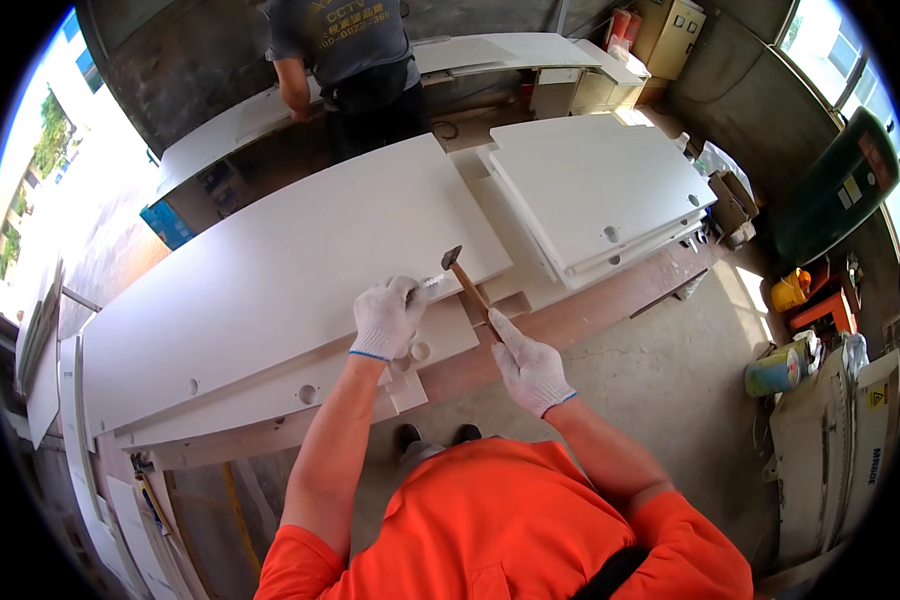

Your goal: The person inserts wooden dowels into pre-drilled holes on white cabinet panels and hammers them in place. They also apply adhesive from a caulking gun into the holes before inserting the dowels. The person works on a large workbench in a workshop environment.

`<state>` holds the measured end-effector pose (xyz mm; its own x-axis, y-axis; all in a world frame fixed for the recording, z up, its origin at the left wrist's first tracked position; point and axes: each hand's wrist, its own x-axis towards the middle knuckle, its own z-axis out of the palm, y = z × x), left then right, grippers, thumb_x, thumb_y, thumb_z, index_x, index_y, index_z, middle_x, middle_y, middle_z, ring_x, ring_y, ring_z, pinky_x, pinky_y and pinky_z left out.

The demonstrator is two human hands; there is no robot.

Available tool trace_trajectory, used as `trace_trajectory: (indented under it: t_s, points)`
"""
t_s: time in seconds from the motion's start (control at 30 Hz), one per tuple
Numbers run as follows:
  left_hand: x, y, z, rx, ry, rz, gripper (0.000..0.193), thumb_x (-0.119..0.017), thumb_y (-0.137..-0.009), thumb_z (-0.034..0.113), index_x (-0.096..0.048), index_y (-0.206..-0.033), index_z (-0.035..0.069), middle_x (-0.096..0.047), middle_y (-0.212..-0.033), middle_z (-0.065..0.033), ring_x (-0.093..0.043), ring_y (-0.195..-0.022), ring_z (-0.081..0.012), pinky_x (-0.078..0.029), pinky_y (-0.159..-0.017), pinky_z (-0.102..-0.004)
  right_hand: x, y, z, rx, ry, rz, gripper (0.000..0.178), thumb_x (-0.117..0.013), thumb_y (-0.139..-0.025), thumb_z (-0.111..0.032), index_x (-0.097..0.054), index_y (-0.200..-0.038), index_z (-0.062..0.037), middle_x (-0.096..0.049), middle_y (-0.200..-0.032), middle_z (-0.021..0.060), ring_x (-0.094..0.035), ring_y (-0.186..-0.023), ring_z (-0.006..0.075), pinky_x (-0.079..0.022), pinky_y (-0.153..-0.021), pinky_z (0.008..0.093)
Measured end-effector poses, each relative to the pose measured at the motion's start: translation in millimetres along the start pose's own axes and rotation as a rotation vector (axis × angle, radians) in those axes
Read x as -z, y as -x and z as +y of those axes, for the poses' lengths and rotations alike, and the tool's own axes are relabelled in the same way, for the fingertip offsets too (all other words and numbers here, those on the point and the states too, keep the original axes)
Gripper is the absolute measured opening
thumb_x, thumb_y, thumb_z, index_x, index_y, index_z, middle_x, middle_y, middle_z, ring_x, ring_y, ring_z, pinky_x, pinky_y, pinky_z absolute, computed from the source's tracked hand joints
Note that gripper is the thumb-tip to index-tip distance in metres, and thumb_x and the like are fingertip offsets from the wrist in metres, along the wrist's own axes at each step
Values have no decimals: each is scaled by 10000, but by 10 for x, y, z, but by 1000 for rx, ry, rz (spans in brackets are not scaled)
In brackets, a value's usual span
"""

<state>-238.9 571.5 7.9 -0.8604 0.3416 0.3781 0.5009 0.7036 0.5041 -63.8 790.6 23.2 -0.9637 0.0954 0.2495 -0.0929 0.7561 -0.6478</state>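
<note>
My right hand (532,368), in a white knit glove, is wrapped round the wooden handle of a hammer (473,292). The hammer's dark head is raised and tilted over the near right corner of a large white panel (310,255). Just left of it, my left hand (388,318), gloved too, has its fingers pinched together by that panel's near edge. A small pale, shiny piece shows at the fingertips, too small to name. Below the hand lie narrower white boards (445,338) with round holes.
A stack of white panels (600,185) lies to the right on the same bench. Across it, a person (355,60) in a dark shirt stands at another white worktop (510,50). At right are a dark green bin (838,190), a yellow bucket (790,290) and a paint can (773,372).
</note>
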Motion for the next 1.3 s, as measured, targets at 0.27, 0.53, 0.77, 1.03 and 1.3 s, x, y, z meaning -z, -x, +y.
trace_trajectory:
  t_s: [0.27, 0.53, 0.77, 1.03, 1.3]
  points:
    - [-23, -3, -44, -68, 24, 54, 107, -726, -922, 241, -740, -900, 137, -747, -851, -113, -727, -723, -359, -570, -696, -487, 8, 19, -73, 10, -37, 32, 560, -602, -1059, -198, -501, -1610, -214, -724, -917, 200, -716, -808, 424, -577, -716, 511]
    - [14, 13, 8, -35, 46, 57, 113, -740, -915, 241, -730, -887, 132, -747, -861, -105, -725, -717, -360, -569, -689, -483, -103, 18, 5, 16, 57, -16, 571, -593, -1065, -216, -479, -1624, -193, -730, -928, 209, -717, -818, 429, -578, -723, 520]
    - [29, 13, -25, -35, 32, 44, 119, -743, -914, 242, -734, -899, 124, -750, -854, -115, -737, -754, -356, -576, -703, -474, -122, 46, -67, 21, 80, 50, 553, -595, -1062, -220, -511, -1607, -193, -706, -885, 209, -705, -774, 421, -564, -690, 528]
    - [10, 31, -157, 202, 371, 164, 114, -756, -886, 197, -752, -941, 98, -764, -869, -154, -744, -779, -364, -595, -726, -460, -127, 23, -31, 35, 140, -29, 580, -617, -1049, -209, -497, -1616, -199, -693, -842, 197, -695, -726, 422, -559, -663, 526]
    - [200, 186, -238, 15, 89, 155, 83, -768, -846, 183, -735, -883, 117, -740, -813, -118, -731, -724, -354, -583, -675, -456, -161, 44, 26, 78, 147, 10, 602, -623, -1040, -191, -485, -1626, -203, -696, -844, 200, -698, -717, 417, -553, -639, 523]
